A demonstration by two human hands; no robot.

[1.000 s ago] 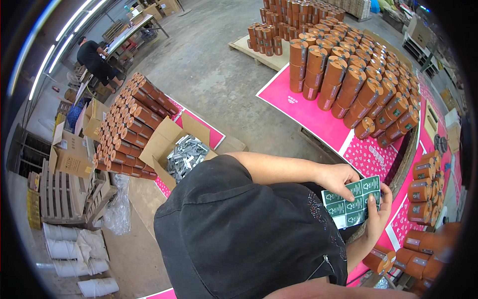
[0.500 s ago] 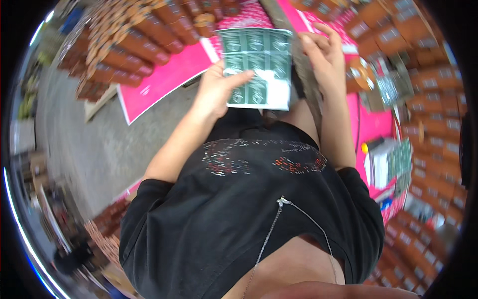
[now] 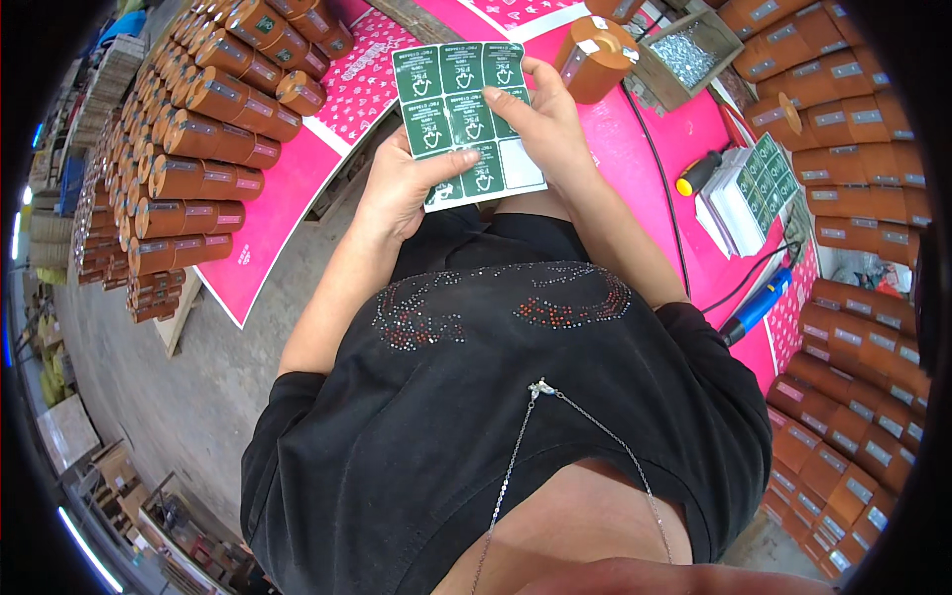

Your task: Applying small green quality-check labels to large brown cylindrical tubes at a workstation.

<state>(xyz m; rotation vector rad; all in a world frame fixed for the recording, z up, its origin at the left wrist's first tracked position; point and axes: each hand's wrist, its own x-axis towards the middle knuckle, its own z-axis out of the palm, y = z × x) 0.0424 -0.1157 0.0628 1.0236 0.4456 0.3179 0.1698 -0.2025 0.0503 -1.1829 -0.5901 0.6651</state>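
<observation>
A sheet of green square stickers with white print is held up in front of me, over my lap. One square near its lower right corner is bare white backing. My left hand grips the lower left edge, thumb lying across the front and fingers behind. On the upper right edge my right hand is closed, its thumb pressed on a sticker and its index finger at the rim. Whether a sticker is lifting under that thumb I cannot make out.
Orange-brown cylinders with metal fittings are stacked at left, more at right. One cylinder stands beside a wooden box of small metal parts. A yellow-black screwdriver, more sticker sheets and a corded blue power screwdriver lie rightward.
My right hand was apart from the sheet, to its right; now it has come left and grips the sheet. The sheet has tilted slightly, and the whole view has shifted.
</observation>
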